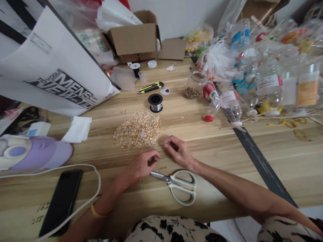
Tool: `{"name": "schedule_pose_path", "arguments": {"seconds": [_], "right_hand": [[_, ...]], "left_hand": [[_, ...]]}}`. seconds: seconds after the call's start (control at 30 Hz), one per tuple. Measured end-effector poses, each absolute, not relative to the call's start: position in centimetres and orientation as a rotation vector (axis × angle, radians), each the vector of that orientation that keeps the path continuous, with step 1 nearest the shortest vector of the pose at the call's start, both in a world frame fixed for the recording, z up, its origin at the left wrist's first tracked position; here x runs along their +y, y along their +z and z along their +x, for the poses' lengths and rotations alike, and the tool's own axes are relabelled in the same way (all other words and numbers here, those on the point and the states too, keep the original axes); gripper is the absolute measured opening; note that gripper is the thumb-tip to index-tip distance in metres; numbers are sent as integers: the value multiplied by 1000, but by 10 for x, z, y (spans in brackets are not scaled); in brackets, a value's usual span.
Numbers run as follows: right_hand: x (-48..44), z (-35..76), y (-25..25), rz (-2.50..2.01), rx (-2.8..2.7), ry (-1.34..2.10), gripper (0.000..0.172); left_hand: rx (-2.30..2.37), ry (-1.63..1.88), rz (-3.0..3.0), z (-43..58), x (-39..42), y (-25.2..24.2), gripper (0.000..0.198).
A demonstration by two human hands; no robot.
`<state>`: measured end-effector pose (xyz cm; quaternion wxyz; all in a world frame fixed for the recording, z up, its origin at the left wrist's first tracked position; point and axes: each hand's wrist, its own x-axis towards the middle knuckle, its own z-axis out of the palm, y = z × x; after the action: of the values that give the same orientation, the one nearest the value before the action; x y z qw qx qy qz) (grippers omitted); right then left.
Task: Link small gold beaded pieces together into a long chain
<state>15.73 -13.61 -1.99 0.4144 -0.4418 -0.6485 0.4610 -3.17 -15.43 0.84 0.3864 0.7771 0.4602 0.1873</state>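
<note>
My left hand (142, 164) rests on the wooden table (217, 148) with its fingers pinched together on something too small to make out, beside a short beaded strand (160, 168). My right hand (178, 150) lies just to the right, fingers curled in a pinch around a fine thread or pin. A heap of gold and clear beads (138, 129) lies directly beyond both hands. White-handled scissors (178, 185) lie shut on the table just below my hands. A spool of thin wire (155, 102) stands beyond the heap.
A black phone (62, 201) and white cable (83, 198) lie at the near left. A white shopping bag (50, 67), cardboard box (133, 38), yellow-black utility knife (150, 87), bead jar (194, 84) and cluttered plastic bottles (252, 84) line the back and right.
</note>
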Motion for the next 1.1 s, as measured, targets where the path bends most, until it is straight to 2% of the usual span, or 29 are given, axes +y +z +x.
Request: {"name": "schedule_pose_path", "arguments": {"seconds": [0.5,0.7,1.1], "right_hand": [[-146,159,-20,-757,-2177,790,12],[-140,160,-25,-908,-2091,614,11],[-138,159,-18,-871,-2049,626,11]], "left_hand": [[1180,487,1704,-35,-152,2,14],[1201,431,1663,-33,-151,5,9],[1216,306,1642,-36,-150,8,8]]}}
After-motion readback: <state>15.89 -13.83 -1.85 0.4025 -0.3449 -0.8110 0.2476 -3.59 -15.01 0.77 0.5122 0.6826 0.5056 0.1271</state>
